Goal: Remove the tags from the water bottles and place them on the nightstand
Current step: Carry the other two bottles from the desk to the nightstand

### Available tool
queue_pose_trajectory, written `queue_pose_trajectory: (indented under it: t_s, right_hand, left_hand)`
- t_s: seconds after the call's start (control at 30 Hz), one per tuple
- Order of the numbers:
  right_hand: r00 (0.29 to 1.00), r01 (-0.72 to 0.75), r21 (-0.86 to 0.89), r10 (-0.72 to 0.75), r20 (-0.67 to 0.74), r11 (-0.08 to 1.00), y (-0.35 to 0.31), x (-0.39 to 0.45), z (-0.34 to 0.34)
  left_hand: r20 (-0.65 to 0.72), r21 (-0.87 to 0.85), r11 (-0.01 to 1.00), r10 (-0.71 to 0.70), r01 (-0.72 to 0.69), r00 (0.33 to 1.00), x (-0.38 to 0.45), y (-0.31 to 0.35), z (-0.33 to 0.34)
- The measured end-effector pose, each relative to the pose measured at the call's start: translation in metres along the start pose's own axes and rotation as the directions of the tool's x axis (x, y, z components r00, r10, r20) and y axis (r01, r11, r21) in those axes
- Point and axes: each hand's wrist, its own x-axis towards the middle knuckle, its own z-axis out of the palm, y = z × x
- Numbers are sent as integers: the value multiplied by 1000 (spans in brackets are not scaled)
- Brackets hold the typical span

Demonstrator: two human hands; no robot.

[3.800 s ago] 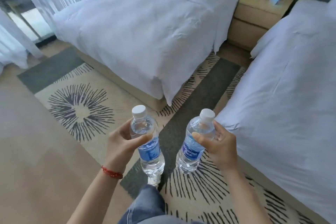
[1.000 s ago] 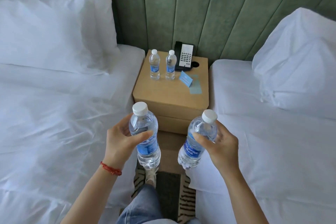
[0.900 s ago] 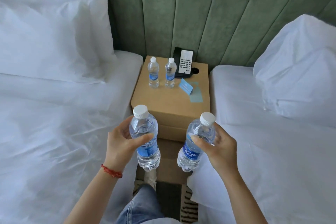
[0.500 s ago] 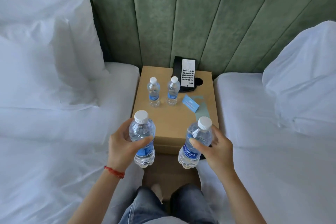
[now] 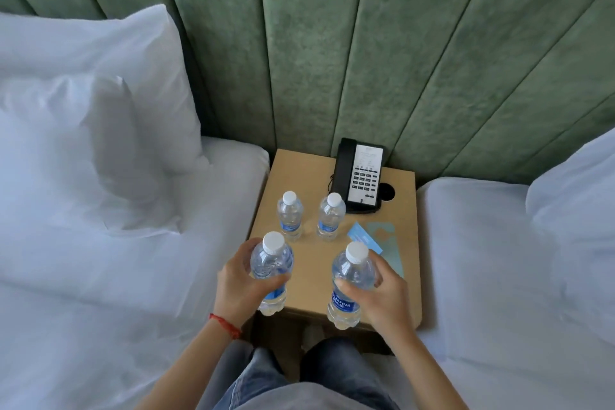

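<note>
A wooden nightstand (image 5: 312,283) stood between two white beds, bearing two bottles (image 5: 290,216), a phone (image 5: 362,176) and a card (image 5: 364,241). Left hand (image 5: 238,286) gripped one bottle (image 5: 271,271), right hand (image 5: 387,296) another (image 5: 349,286), over its front edge.

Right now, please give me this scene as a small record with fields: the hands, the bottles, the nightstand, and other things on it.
left hand: grips one water bottle, upright, over the front left part of the nightstand
right hand: grips a second water bottle, upright, over the front edge
nightstand: wooden, between two white beds
standing bottles: two, left one and right one, side by side, apart
telephone: black, at the back
blue card: right of the standing bottles
tags on bottles: none that I can see
</note>
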Motion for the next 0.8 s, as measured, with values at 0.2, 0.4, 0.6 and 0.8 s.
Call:
queue_pose_trajectory:
  t_s: [0.2, 0.4, 0.6, 0.8]
  right_hand:
    - [999, -39, -37, 39, 19, 999, 19, 48, 4]
    - [990, -141, -61, 143, 19, 988, 39, 74, 18]
    - [978, -208, -103, 207, -25, 973, 59, 88, 42]
    - [970, -241, -163, 233, -68, 957, 73, 92, 58]
  left_hand:
    - [-61, 131, 991, -31, 38, 998, 38, -11, 29]
    - [-80, 161, 973, -156, 167, 985, 60, -27, 48]
    - [-31, 231, 947, -221, 222, 975, 83, -52, 59]
    - [31, 262, 938, -245, 229, 969, 95, -62, 60]
